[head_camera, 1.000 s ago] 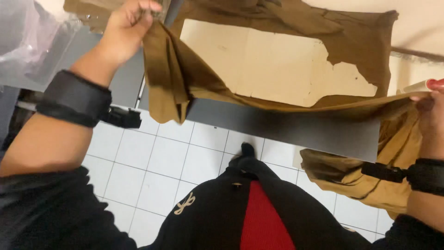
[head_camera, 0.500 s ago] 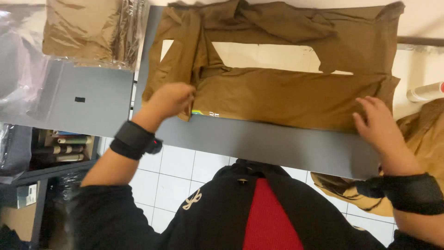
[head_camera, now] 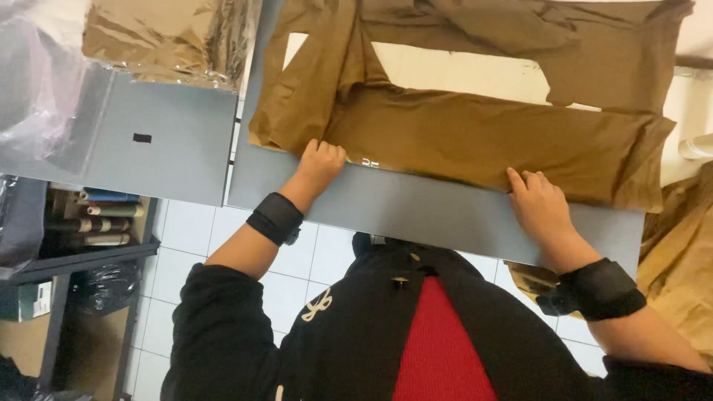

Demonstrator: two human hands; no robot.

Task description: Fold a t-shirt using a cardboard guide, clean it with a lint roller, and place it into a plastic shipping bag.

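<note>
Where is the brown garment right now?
The brown garment lies spread on the grey table, with the left hand and right hand at its near edge.

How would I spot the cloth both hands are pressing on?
Find the grey board across the middle. On it lies brown cloth, its near edge under the left hand and right hand. Unlike the bagged brown cloth upper left, it lies unwrapped.

White tiled floor (head_camera: 186,245), grey worktable (head_camera: 445,215), cluttered metal shelf (head_camera: 89,256) alongside.

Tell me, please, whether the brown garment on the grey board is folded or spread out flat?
Folded. The brown garment is doubled over a pale card, and both the left hand and right hand press its lower folded band.
</note>
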